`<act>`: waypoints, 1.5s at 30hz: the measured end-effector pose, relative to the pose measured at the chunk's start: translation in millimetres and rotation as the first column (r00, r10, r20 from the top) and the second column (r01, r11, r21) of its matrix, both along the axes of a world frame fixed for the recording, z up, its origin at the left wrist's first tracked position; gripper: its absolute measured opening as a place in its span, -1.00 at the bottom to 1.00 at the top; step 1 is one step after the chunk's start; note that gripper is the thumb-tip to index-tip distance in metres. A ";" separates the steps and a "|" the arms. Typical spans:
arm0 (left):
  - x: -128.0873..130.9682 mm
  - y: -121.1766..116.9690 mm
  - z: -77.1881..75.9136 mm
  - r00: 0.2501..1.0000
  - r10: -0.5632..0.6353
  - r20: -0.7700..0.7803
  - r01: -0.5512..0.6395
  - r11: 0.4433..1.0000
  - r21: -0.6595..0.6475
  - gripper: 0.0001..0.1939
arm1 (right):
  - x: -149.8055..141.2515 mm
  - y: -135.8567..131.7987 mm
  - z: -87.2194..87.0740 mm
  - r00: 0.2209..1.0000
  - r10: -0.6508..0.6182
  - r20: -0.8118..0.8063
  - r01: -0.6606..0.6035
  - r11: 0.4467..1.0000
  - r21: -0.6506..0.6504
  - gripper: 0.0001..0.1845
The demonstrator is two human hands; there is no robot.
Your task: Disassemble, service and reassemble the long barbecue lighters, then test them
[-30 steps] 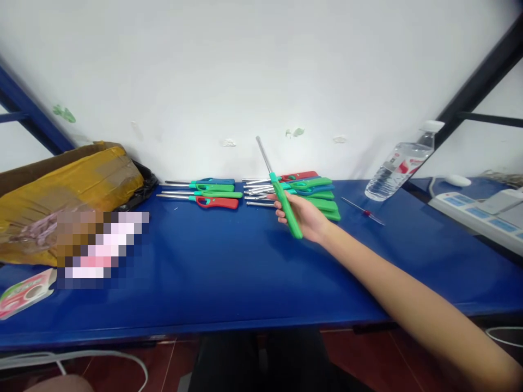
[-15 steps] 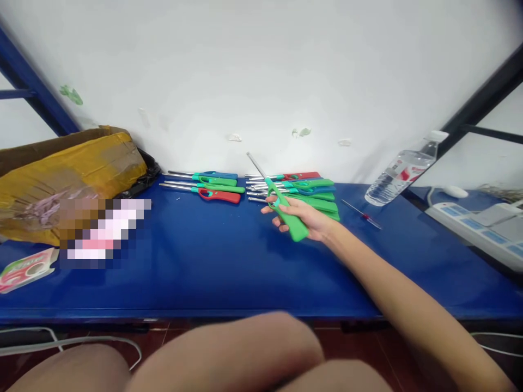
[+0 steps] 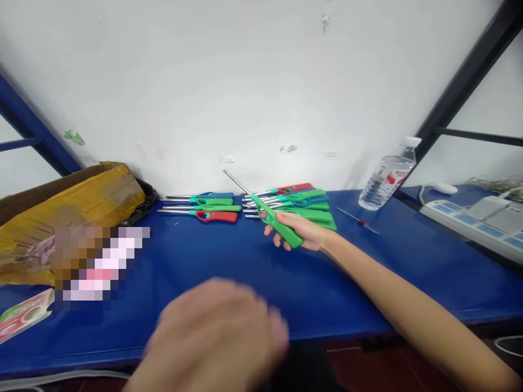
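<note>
My right hand point(image 3: 305, 231) is closed around a green long-neck lighter point(image 3: 291, 236), its metal tube pointing up and to the left. The held lighter is tilted above the blue table. Behind it lies a pile of green, blue and red lighters point(image 3: 321, 206), partly covered by my right hand. To the left of that pile, several more lighters point(image 3: 216, 208) lie side by side with their tubes to the left. My left hand point(image 3: 216, 332) is low in front, over the table's near edge, smeared by motion. Its fingers cannot be made out.
A taped cardboard box point(image 3: 93, 196) stands on the blue table point(image 3: 196, 261) at left, a red-and-white card point(image 3: 26, 316) near it. On the right are a water bottle point(image 3: 386, 177), a thin screwdriver point(image 3: 359, 221) and a white power strip point(image 3: 469, 220). A white wall rises behind.
My left hand has come into view from below. The view has tilted upward a little. My right hand still grips the green lighter, whose tube now leans further left.
</note>
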State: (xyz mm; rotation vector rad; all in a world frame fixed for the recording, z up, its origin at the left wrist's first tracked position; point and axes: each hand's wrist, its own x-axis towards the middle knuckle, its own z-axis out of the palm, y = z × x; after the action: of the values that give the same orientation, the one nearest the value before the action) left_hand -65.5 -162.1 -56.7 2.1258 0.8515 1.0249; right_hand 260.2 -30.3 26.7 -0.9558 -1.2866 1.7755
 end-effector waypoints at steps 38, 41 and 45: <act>125.2 83.2 56.6 0.865 -0.350 -0.361 0.486 0.767 0.419 -0.78 | -27.3 -7.1 -9.2 0.969 0.111 0.219 -0.062 0.974 -0.219 -0.60; 125.8 79.2 58.1 0.844 -0.337 -0.417 0.523 0.690 0.501 -0.80 | -25.5 -5.6 -9.9 0.971 0.121 0.208 -0.074 0.972 -0.221 -0.60; 127.4 75.5 56.1 0.817 -0.306 -0.489 0.556 0.642 0.528 -0.87 | -24.5 -5.5 -9.7 0.973 0.123 0.196 -0.079 0.973 -0.218 -0.60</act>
State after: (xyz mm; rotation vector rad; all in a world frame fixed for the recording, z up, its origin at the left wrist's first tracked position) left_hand 61.9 -86.5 -0.6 2.9883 0.0390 0.7250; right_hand 235.7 -35.8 17.0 -1.2415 -1.3151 1.9606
